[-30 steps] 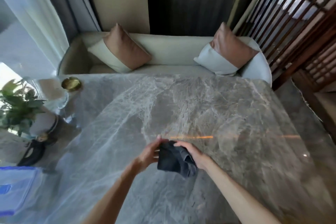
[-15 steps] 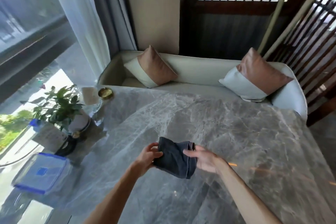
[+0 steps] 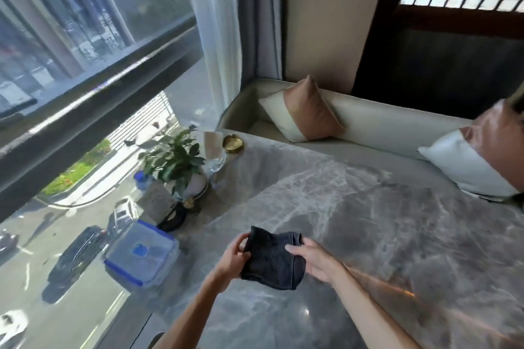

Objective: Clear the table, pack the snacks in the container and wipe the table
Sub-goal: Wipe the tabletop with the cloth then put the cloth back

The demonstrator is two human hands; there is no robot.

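You held the dark cloth (image 3: 272,259) above the table (image 3: 368,235) with both hands, left hand (image 3: 232,259) and right hand (image 3: 317,262) fingers pinching its sides, the container (image 3: 141,256) near your left.

Left hand (image 3: 233,255) bare, right hand (image 3: 315,261) bare, forearms unsleeved (no rings visible)
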